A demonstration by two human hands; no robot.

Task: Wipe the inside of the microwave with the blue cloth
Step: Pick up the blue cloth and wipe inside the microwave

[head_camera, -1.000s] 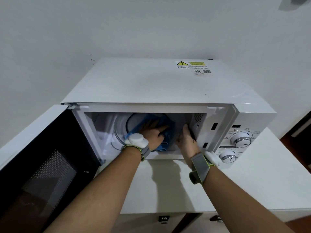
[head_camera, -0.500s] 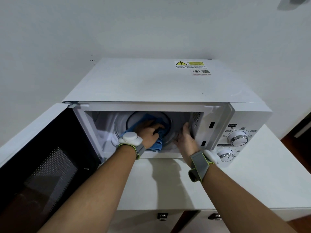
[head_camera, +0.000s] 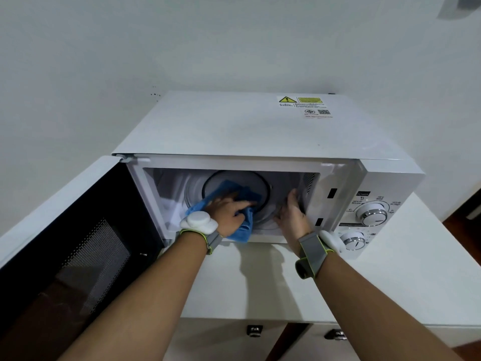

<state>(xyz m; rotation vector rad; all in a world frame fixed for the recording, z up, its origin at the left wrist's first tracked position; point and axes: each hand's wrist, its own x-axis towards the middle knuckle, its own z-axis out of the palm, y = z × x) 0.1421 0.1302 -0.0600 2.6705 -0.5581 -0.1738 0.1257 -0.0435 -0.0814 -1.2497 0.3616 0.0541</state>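
A white microwave point(head_camera: 250, 131) stands on a white counter with its door point(head_camera: 78, 246) swung open to the left. Inside lies a round glass turntable point(head_camera: 263, 183). My left hand point(head_camera: 227, 213) is inside the cavity, pressing a blue cloth point(head_camera: 226, 190) onto the turntable's front left part; a fold of the cloth hangs over the cavity's front edge. My right hand point(head_camera: 291, 214) rests flat, fingers apart, on the cavity floor by the right inner wall, holding nothing. Both wrists carry grey bands with white pods.
Two round knobs point(head_camera: 372, 214) sit on the control panel at the microwave's right. The white counter point(head_camera: 406, 282) reaches forward and right of the oven. Cabinet fronts with small locks point(head_camera: 253, 330) lie below its edge. A white wall stands behind.
My left hand has drawn the blue cloth leftward and toward the front across the turntable. The right hand stays in place by the right wall.
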